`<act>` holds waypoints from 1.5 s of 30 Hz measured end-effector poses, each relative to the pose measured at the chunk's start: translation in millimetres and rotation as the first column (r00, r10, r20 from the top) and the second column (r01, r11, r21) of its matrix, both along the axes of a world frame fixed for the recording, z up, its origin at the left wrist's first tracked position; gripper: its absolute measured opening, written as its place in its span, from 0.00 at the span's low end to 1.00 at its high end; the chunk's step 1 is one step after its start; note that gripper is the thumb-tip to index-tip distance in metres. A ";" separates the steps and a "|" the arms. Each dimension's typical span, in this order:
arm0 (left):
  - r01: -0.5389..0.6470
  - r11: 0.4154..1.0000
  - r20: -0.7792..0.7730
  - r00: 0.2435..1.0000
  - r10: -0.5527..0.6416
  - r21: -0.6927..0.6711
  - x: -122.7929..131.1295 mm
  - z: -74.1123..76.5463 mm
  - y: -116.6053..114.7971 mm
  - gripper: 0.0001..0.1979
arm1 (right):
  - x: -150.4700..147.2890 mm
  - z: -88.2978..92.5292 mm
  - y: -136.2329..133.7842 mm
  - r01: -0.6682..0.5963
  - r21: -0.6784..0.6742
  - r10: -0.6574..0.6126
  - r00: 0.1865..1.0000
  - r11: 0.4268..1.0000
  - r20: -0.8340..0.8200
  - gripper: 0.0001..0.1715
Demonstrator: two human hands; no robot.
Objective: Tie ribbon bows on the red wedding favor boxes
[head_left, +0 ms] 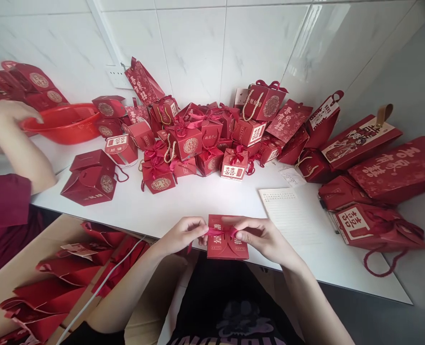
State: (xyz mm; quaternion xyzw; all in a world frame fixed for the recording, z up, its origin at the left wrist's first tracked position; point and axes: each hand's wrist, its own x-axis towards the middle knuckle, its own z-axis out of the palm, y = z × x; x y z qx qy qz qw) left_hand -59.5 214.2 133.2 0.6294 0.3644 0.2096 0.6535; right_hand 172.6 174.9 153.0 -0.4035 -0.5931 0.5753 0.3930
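Note:
A red gift box (228, 251) with gold characters lies at the table's front edge, right before my body. Across its top runs a dark red ribbon (219, 231), gathered in the middle. My left hand (187, 232) pinches the ribbon at the left side of the box. On the right, my right hand (257, 235) grips the ribbon's other side between thumb and fingers. Both hands are closed and rest close over the box. Whether the ribbon is fully knotted I cannot tell.
Several red gift boxes (187, 143) with bows crowd the white table (198, 203). A lined notebook (284, 211) lies right of my hands. At left, another person's arm (25, 148) reaches to a red plastic basket (68, 132). A carton (72, 292) of folded red boxes stands below.

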 end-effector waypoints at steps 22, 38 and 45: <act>0.294 0.716 -0.481 0.874 0.067 0.633 -0.5 49.9 -9.7 0.09 | -24.6 -25.5 -1.3 0.240 0.294 -0.301 0.936 0.925 0.184 0.05; 0.275 0.575 -0.308 0.951 -0.042 0.770 33.1 52.4 19.5 0.06 | -26.9 -24.7 -2.0 0.226 0.185 -0.258 0.950 0.957 0.178 0.03; 0.114 0.769 -0.229 0.972 0.044 0.629 31.3 27.6 33.7 0.04 | -27.1 -30.5 -0.7 0.270 0.086 -0.272 0.962 0.959 0.016 0.13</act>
